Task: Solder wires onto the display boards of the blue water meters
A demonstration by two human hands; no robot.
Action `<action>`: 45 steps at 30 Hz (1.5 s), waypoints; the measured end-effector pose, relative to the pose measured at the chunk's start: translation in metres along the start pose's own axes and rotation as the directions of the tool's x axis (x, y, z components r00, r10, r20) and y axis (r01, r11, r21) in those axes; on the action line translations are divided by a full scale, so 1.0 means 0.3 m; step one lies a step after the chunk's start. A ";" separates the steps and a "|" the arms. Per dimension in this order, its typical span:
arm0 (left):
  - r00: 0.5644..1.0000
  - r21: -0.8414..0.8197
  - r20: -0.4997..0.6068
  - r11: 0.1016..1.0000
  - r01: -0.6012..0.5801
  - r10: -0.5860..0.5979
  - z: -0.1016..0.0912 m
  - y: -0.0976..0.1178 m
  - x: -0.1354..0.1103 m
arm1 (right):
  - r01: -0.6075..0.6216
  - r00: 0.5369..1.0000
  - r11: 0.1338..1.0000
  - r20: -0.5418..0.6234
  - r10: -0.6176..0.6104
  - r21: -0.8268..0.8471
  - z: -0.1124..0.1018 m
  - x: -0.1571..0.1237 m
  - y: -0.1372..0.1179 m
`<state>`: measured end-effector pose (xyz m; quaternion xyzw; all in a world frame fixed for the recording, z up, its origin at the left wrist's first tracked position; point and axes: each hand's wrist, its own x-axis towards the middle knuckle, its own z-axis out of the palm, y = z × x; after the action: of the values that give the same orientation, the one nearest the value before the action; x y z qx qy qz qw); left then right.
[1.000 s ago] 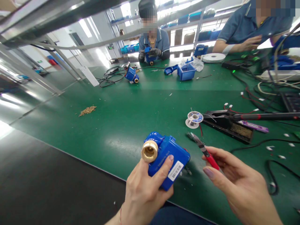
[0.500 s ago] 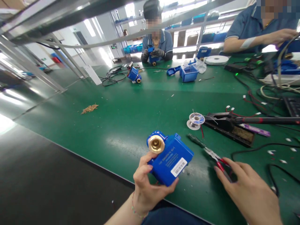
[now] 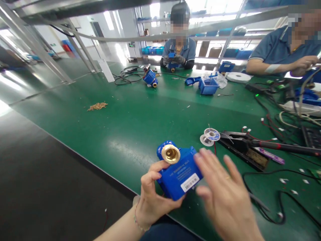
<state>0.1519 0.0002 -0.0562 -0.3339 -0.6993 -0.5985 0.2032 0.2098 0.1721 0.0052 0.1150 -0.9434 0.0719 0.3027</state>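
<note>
My left hand [image 3: 156, 190] grips a blue water meter [image 3: 181, 174] with a round brass threaded fitting [image 3: 171, 154] facing me and a white barcode label [image 3: 190, 182] on its flat side. My thumb and fingers wrap round its left and lower sides. My right hand [image 3: 223, 187], slightly blurred, is open with the fingers stretched out over the meter's right edge; whether it touches the meter I cannot tell. Nothing shows in it. From behind that hand sticks out a thin grey rod [image 3: 259, 202]. The red-handled pliers do not show now.
Beyond my hands stand a solder spool [image 3: 210, 136] and a soldering iron holder [image 3: 244, 150]. Black cables [image 3: 273, 172] run along the right. Farther off are brass pieces [image 3: 97, 106], another blue meter [image 3: 150, 78] and a blue bin [image 3: 208, 86]. Two people work across the green table [image 3: 140, 117].
My right hand has let go of the red-handled pliers and moved up and left to the meter's right side, fingers spread. My left hand still holds the meter. The view has shifted slightly.
</note>
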 end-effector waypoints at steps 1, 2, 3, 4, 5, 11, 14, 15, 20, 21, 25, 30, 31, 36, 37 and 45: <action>1.000 0.011 -0.009 1.000 0.008 -0.008 -0.002 0.000 -0.001 | -0.132 0.991 0.990 -0.028 0.131 -0.048 -0.008 -0.004 0.024; 1.000 0.015 -0.015 1.000 0.018 -0.017 -0.003 -0.001 -0.003 | -0.184 0.982 0.981 -0.052 0.181 -0.060 -0.016 -0.010 0.037; 1.000 0.011 -0.023 1.000 0.019 -0.019 -0.005 -0.002 -0.005 | -0.154 0.987 0.988 -0.058 0.152 -0.032 -0.022 -0.014 0.037; 0.999 -0.005 -0.036 1.000 0.018 -0.018 -0.007 -0.004 -0.008 | -0.048 0.998 0.999 -0.043 0.048 0.014 -0.024 -0.018 0.024; 0.999 -0.030 -0.048 0.999 0.010 -0.012 -0.009 -0.007 -0.011 | 0.110 0.994 0.992 -0.026 -0.109 0.055 -0.021 -0.020 0.002; 0.997 -0.074 -0.078 0.997 -0.026 0.020 -0.016 -0.018 -0.024 | 0.246 0.969 0.965 -0.007 -0.246 0.092 0.024 0.005 -0.088; 0.998 -0.041 -0.060 0.999 -0.007 0.005 -0.019 -0.018 -0.022 | -0.093 0.993 0.995 -0.065 0.095 0.024 -0.005 0.008 -0.058; 0.998 -0.042 -0.057 0.999 0.002 -0.004 -0.019 -0.018 -0.021 | -0.133 0.987 0.991 -0.092 0.133 0.005 -0.017 0.004 -0.056; 0.999 -0.057 -0.051 0.998 -0.011 0.009 -0.024 -0.018 -0.017 | -0.047 0.989 0.996 -0.143 0.036 -0.071 -0.013 -0.015 -0.132; 0.999 -0.054 -0.054 0.999 -0.011 0.008 -0.026 -0.018 -0.016 | -0.025 0.991 0.997 -0.135 0.014 -0.077 -0.001 -0.014 -0.152; 0.998 -0.070 -0.059 0.997 -0.025 0.021 -0.031 -0.018 -0.014 | 0.067 0.988 0.996 -0.137 -0.074 -0.059 0.033 -0.001 -0.194; 0.998 -0.047 -0.052 0.999 -0.024 0.021 -0.030 -0.018 -0.014 | 0.013 0.990 0.996 -0.137 -0.025 -0.087 0.026 0.012 -0.182; 0.998 -0.049 -0.053 0.998 -0.026 0.023 -0.029 -0.019 -0.014 | 0.014 0.990 0.997 -0.137 -0.024 -0.076 0.024 0.013 -0.179; 0.998 -0.017 -0.060 1.000 -0.018 0.017 -0.024 -0.015 -0.012 | 0.027 0.990 0.996 -0.134 -0.038 -0.082 0.026 0.012 -0.172; 0.998 -0.015 -0.061 1.000 -0.021 0.020 -0.024 -0.013 -0.010 | 0.038 0.990 0.996 -0.135 -0.048 -0.076 0.028 0.012 -0.172; 0.997 -0.008 -0.071 1.000 -0.024 0.023 -0.027 -0.010 -0.011 | 0.001 0.991 1.000 -0.137 0.001 0.013 0.027 0.020 -0.169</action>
<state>0.1512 -0.0086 -0.0590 -0.3216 -0.6848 -0.6108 0.2336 0.2138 0.1206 0.0056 0.1116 -0.9199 0.0858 0.3660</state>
